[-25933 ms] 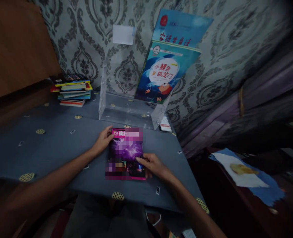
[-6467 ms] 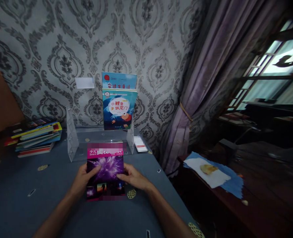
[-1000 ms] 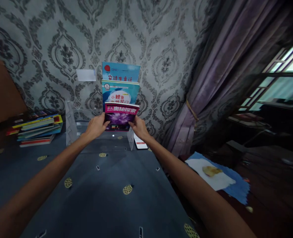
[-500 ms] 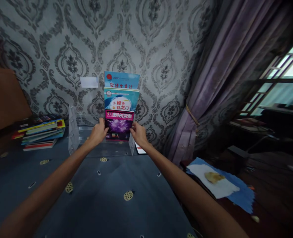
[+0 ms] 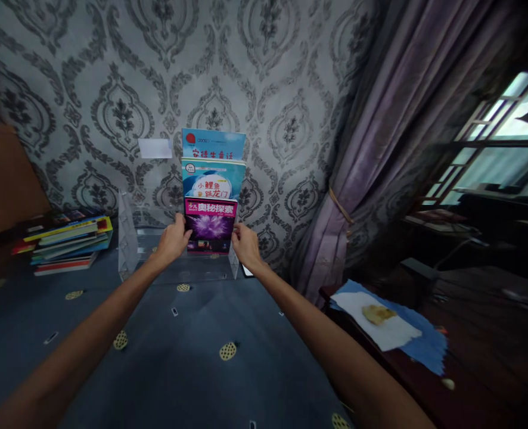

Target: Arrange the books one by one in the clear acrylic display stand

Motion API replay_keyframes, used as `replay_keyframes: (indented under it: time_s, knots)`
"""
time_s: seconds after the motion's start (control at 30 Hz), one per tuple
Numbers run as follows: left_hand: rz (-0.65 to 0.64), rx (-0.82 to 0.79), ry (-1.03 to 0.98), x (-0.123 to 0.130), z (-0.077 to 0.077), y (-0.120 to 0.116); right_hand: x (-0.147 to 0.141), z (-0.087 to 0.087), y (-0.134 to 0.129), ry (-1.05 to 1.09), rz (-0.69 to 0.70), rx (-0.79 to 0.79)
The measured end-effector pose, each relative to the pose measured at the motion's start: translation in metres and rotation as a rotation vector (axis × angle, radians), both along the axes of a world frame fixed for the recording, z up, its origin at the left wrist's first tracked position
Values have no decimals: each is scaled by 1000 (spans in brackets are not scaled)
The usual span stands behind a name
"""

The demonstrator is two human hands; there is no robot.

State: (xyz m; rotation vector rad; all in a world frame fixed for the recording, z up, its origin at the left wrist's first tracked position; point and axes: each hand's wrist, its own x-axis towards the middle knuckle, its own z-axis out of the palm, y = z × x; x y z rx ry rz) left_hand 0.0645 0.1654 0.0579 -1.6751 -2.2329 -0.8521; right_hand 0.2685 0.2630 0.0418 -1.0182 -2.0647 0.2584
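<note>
A purple and pink book (image 5: 210, 227) stands nearly upright at the right part of a clear plastic tiered rack (image 5: 150, 245). My left hand (image 5: 173, 238) grips its left edge, thumb toward the front cover. On the opposite edge my right hand (image 5: 246, 245) is closed, fingers curled at the cover's side. Behind it rise a teal book (image 5: 213, 179) and, at the back and higher, a light blue book (image 5: 213, 143). Their lower parts are hidden by the books in front. A white-edged flat item (image 5: 247, 271) shows partly behind my right wrist.
Several books lie in a stack (image 5: 71, 243) to the left, near a brown box (image 5: 11, 179). A patterned dark blue cloth (image 5: 188, 357) covers the table. On the right are a purple curtain (image 5: 335, 196) and a lower surface bearing a blue cloth (image 5: 429, 351) with white paper (image 5: 378, 322).
The whole view has shifted slightly, so the scene sits a little further left. Both hands stay at the sides of the purple book, which has barely moved in the rack.
</note>
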Motion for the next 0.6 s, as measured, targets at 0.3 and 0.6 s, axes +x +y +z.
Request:
replay_keyframes:
  time_s: [0.3, 0.6]
  knots:
    - [-3, -19, -11, 8, -1, 0, 9, 11, 9, 29, 57, -89]
    - [4, -39, -15, 9, 1, -4, 6, 6, 18, 97, 124, -153]
